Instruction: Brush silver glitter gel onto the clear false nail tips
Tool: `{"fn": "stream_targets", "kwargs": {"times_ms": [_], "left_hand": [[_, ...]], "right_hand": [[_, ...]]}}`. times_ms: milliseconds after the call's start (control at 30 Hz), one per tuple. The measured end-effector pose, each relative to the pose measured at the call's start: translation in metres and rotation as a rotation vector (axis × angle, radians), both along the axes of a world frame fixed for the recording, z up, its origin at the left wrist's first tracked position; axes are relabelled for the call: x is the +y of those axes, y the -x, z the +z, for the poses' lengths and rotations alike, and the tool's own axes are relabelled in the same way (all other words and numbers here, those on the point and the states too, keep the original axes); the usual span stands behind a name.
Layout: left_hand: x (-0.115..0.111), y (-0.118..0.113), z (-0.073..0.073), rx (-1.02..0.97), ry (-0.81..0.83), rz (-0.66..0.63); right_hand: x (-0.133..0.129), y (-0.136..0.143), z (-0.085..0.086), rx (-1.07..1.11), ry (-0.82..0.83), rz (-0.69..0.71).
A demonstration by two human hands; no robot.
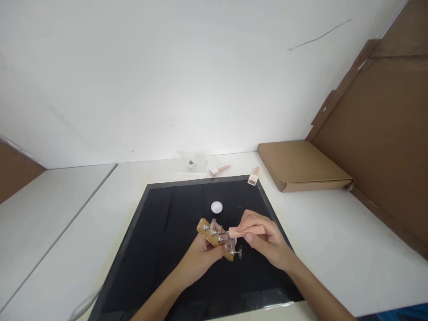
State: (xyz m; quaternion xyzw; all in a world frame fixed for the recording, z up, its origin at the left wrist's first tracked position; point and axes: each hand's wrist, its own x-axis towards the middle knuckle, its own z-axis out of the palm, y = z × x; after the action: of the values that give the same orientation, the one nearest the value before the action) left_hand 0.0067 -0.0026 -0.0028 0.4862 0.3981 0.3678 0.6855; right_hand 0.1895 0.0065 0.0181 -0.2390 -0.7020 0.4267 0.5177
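Note:
Over the black mat, my left hand [203, 258] grips a tan, cork-like block [202, 223] set with several small silver posts. Clear false nail tips [240, 253] are mounted on those posts. My right hand [267, 240] pinches the pink cap of a nail polish brush [252, 230], held nearly level. Its bristle end points left and meets or hovers at one of the tips near the block's middle; I cannot tell whether it touches. A small round white dish [216, 207] lies on the mat beyond both hands.
Two nail polish bottles with pink caps, one bottle [214, 171] and another bottle [253, 179], are at the black mat's [157, 240] far edge. A clear container [191, 166] stands by the wall. A flat cardboard box [304, 162] sits at the right.

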Motion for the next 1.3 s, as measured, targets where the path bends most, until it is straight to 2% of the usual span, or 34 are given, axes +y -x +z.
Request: {"fn": "stream_targets", "kwargs": {"times_ms": [167, 367, 567, 733, 900, 1067, 1300], "left_hand": [[0.0003, 0.0000, 0.0021, 0.009, 0.022, 0.014], [0.0000, -0.0011, 0.0047, 0.024, 0.063, 0.045], [-0.0001, -0.0015, 0.0064, -0.005, 0.065, 0.046], [0.0001, -0.0010, 0.0063, 0.005, 0.075, 0.052], [0.0007, -0.0009, 0.0038, -0.017, 0.075, 0.050], [0.0006, -0.0001, 0.0040, -0.031, 0.068, 0.043], [0.0001, -0.0004, 0.0058, -0.030, 0.089, 0.061]], "right_hand": [[-0.0008, 0.0003, 0.0019, -0.031, 0.009, 0.028], [-0.0008, 0.0005, 0.0012, -0.013, -0.007, -0.014], [-0.0013, -0.0004, 0.0009, -0.052, -0.018, 0.034], [-0.0009, -0.0005, 0.0003, -0.061, -0.018, -0.016], [-0.0012, -0.0001, 0.0008, -0.070, -0.023, 0.038], [-0.0013, -0.0007, 0.0001, -0.067, -0.037, -0.024], [-0.0012, -0.0003, 0.0002, -0.068, -0.036, -0.006]]}}
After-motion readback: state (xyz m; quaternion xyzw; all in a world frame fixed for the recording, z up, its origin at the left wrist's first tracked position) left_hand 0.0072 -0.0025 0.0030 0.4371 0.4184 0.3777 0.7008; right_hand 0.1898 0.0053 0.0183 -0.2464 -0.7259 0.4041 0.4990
